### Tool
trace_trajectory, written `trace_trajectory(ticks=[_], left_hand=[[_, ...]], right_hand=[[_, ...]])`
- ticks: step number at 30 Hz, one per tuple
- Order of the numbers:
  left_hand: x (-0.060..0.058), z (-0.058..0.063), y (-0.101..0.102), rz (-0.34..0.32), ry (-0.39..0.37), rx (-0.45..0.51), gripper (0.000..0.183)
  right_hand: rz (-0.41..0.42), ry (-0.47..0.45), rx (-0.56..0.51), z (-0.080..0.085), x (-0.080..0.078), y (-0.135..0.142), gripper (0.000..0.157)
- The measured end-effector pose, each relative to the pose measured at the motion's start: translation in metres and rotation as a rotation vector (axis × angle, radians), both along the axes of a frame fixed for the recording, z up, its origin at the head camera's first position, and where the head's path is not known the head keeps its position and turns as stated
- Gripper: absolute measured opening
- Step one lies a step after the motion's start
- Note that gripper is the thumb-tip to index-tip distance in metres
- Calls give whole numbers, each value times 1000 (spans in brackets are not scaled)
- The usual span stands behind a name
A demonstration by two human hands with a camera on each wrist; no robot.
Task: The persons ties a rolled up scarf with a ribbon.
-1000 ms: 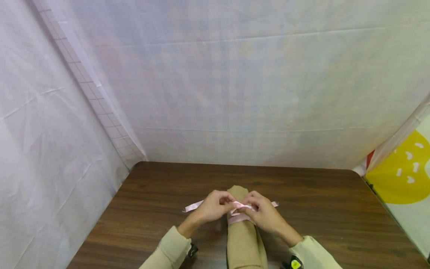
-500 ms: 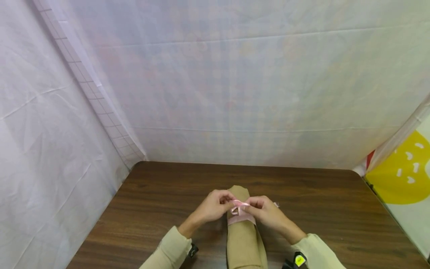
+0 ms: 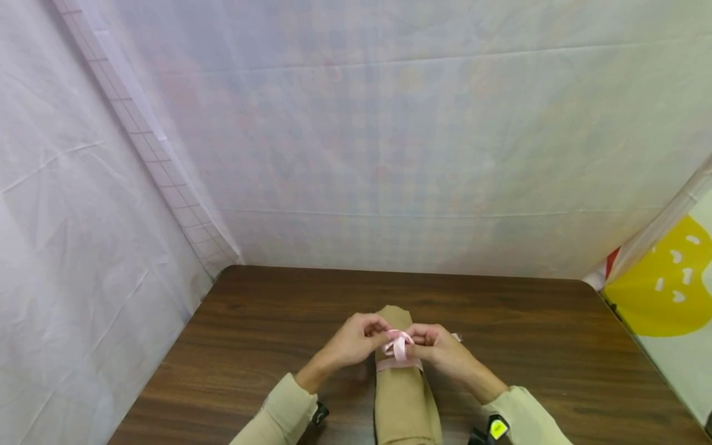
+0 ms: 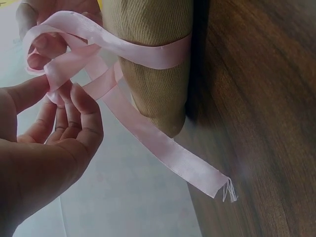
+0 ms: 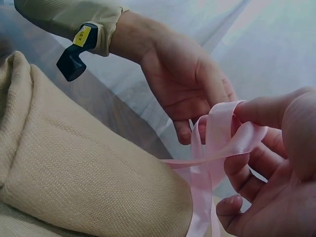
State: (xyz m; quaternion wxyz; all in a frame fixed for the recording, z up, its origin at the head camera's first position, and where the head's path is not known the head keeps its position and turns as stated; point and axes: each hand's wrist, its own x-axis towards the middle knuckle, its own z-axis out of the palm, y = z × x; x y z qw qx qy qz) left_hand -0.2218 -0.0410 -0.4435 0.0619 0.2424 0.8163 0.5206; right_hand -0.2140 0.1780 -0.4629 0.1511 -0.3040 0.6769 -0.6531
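Note:
A rolled bundle of tan woven cloth [image 3: 402,402] lies lengthwise before me, with a pink satin ribbon [image 3: 399,350] wrapped round its far part. Above the bundle, my left hand [image 3: 351,341] pinches the ribbon between thumb and fingers. Facing it, my right hand [image 3: 445,353] pinches a fold of the same ribbon, which forms loops between the two hands. In the left wrist view a loose end of the ribbon [image 4: 190,165] hangs down, its cut edge frayed. The right wrist view shows the ribbon bent over the right thumb and fingertips [image 5: 239,162].
The bundle rests on a dark wood-grain table [image 3: 267,309] with rounded far corners. White sheeting [image 3: 356,154] hangs behind the table and along its left side. A yellow patterned shape [image 3: 667,284] shows past the right edge. A black wrist device [image 3: 494,428] sits at the right sleeve.
The right hand has shifted slightly right and toward me, and a ribbon loop stands more plainly between the hands. The ribbon tail left of the left hand has gone from the head view.

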Motion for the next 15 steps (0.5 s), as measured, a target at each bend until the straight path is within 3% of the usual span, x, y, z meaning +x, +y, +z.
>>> trace_trajectory(ticks=[6,9,11,15], left_hand=[[0,0,1,-2,-63,30,14],[-1,-1,1,-3,-77,37,10],[-1,-2,1,-7,-87,46,8],[-1,-4,2,-13,-112,67,8]], right_hand=[[-82,-59,17,-2,0,-1,27],[-152,-36,27,-2,0,-3,30],[-205,38,42,-2,1,-5,33],[-341,325,133,-3,4,-8,35]])
